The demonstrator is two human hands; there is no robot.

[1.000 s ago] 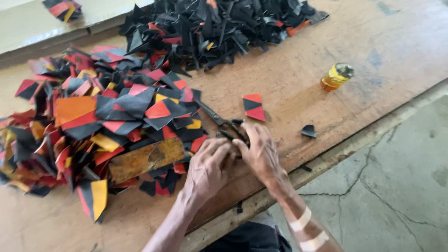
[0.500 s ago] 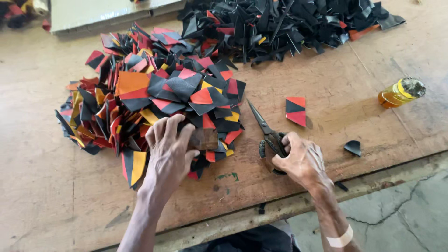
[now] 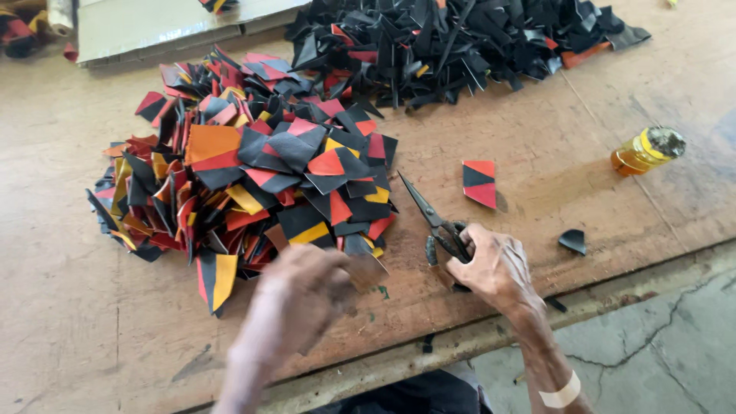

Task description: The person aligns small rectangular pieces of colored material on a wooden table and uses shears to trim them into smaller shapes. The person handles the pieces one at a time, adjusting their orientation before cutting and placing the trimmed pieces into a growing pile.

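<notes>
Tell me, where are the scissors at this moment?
In the head view the scissors are in the right hand near the front edge of the wooden table, their tips pointing up-left toward the multicoloured pile of pieces.

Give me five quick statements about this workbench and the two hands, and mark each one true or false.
1. The right hand holds dark scissors. True.
2. The scissors' blades point toward the person. False: they point away, toward the pile of red, black and orange pieces.
3. The left hand is at the near edge of that pile. True.
4. The small amber bottle stands upright. False: it lies on its side.
5. One red and black piece lies apart on the wooden table. True.
</notes>
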